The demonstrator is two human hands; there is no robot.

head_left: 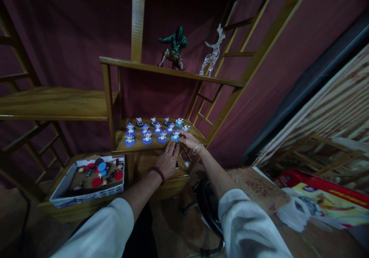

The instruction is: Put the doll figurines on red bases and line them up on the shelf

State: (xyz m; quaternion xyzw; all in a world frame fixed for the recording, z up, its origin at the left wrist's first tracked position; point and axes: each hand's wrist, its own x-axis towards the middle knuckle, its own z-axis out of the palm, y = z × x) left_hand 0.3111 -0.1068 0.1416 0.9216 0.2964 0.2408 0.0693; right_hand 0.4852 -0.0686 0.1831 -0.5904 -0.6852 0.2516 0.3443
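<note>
Small toy figures (147, 137) stood in three rows on a low wooden shelf (119, 139) against a dark red wall (161, 92) in the dim room. On the upper board (138, 65) above them stood a dark green statue (176, 44) and a clear deer (212, 54); lower, on the left, a cardboard box (86, 199) held loose toys and coloured discs. A plastic bag (294, 212) lay at far right. The front-row figure (175, 135) with the blue base, at the right end, stood upright between the two hands. The right hand (188, 139) reached in from its right, fingers slightly parted and tips just beside it; whether they gripped it, I could not tell. The left hand (166, 162) lay before it, palm down, fingers nearly straight and close together, gripping nothing that I could see, their tips near its base.
</note>
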